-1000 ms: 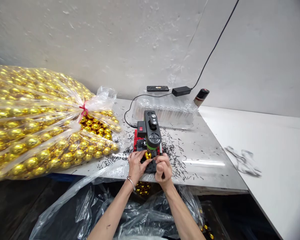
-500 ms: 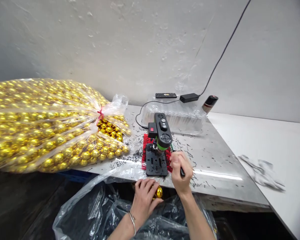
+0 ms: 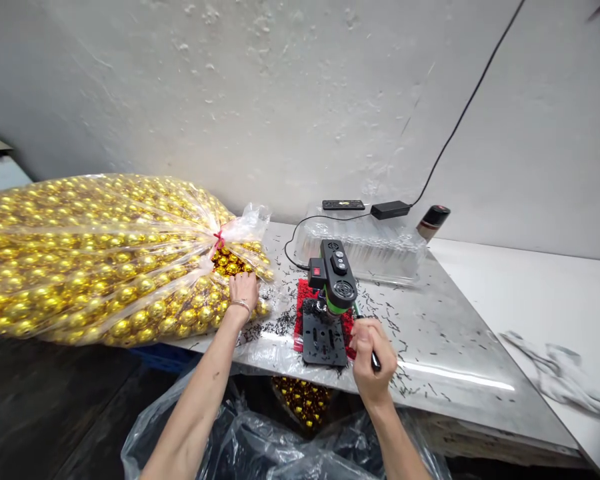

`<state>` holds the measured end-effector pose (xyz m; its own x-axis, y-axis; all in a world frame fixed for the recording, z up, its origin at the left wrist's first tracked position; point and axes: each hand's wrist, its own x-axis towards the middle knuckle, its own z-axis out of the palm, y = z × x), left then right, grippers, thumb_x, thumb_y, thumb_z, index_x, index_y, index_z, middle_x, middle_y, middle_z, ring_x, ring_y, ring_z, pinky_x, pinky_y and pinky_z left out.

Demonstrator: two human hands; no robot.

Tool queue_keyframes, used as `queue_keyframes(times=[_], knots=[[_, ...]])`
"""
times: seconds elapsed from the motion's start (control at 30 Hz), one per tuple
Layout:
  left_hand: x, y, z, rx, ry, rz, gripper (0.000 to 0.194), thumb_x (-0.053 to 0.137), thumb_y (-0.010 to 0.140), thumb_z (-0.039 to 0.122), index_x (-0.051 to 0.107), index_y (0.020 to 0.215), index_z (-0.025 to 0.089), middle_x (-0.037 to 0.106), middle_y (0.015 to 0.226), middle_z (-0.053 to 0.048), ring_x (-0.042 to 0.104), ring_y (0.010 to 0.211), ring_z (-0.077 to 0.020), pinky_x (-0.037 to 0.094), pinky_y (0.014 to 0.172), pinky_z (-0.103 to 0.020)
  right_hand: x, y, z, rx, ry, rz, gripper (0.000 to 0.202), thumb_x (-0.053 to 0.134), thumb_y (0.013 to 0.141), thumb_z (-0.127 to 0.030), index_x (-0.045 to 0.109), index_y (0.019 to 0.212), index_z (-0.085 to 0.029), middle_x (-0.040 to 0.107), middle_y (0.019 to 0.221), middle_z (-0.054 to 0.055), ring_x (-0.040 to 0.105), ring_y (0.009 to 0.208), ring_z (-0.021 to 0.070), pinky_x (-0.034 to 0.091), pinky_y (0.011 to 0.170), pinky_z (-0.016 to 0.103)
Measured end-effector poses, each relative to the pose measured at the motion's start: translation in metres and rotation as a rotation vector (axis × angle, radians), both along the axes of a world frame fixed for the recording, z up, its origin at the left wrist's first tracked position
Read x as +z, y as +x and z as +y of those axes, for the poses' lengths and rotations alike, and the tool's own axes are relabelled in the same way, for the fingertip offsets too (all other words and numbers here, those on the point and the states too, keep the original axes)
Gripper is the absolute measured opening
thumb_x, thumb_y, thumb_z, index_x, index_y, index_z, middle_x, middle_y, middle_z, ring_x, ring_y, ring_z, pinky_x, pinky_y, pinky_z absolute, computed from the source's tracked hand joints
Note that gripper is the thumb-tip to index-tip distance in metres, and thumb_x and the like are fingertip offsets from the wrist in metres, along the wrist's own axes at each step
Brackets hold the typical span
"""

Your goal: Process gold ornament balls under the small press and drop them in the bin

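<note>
My right hand (image 3: 373, 360) is wrapped round the black-gripped lever handle (image 3: 376, 361) of a small black press machine (image 3: 338, 277). The machine stands on a black slotted base plate (image 3: 324, 333) over a red mat (image 3: 300, 333). My left hand (image 3: 244, 291) reaches into the torn opening of a big clear plastic bag (image 3: 130, 267) full of shiny gold balls (image 3: 230, 263). Its fingertips are hidden among the balls, so whether they hold one cannot be seen. More gold balls (image 3: 304, 403) lie below the table's front edge, by an open clear plastic bag (image 3: 270, 443).
Small black bits litter the metal table (image 3: 440, 333). Behind the machine are a clear plastic tray (image 3: 365, 247), a black power adapter (image 3: 390, 210), a remote control (image 3: 343, 205) and a dark-capped can (image 3: 433, 221). White gloves (image 3: 560, 373) lie on the white surface at right.
My left hand has left the gold ball at the table's front edge and moved up and left into the bag opening. My right hand stays on the lever. The view has shifted slightly.
</note>
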<state>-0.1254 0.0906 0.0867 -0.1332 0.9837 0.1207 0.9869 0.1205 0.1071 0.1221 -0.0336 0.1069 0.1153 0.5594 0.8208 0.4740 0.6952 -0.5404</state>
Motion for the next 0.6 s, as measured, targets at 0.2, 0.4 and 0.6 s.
queue_keyframes(times=[0.2,0.4,0.6], knots=[[-0.011,-0.001,0.025,-0.027,-0.185,-0.081,0.019,0.059,0.079,0.024,0.071,0.090,0.014,0.071,0.096,-0.019,0.066,0.096,-0.0308,0.047,0.084,-0.038,-0.002,0.001,-0.001,0.004,-0.009,0.001,0.025,0.041,0.088,-0.005,0.045,0.067,-0.020,0.050,0.069,0.000,0.050,0.065,0.0128,0.038,0.058,0.027],[-0.015,-0.002,0.028,-0.112,-0.182,-0.266,0.026,0.069,0.066,0.014,0.072,0.092,0.014,0.071,0.101,-0.017,0.065,0.100,-0.0309,0.047,0.086,-0.035,-0.004,0.003,-0.001,0.008,-0.028,-0.015,0.026,0.041,0.088,-0.008,0.045,0.066,-0.020,0.050,0.069,0.001,0.051,0.066,0.0134,0.039,0.058,0.027],[-0.002,-0.008,0.000,-0.122,-0.064,-0.698,0.038,0.060,0.082,0.036,0.063,0.113,0.015,0.071,0.097,-0.009,0.066,0.089,-0.0231,0.051,0.074,-0.031,-0.004,0.002,-0.001,0.016,-0.016,-0.021,0.022,0.040,0.089,-0.009,0.049,0.071,-0.019,0.050,0.069,0.001,0.049,0.062,0.0127,0.038,0.056,0.026]])
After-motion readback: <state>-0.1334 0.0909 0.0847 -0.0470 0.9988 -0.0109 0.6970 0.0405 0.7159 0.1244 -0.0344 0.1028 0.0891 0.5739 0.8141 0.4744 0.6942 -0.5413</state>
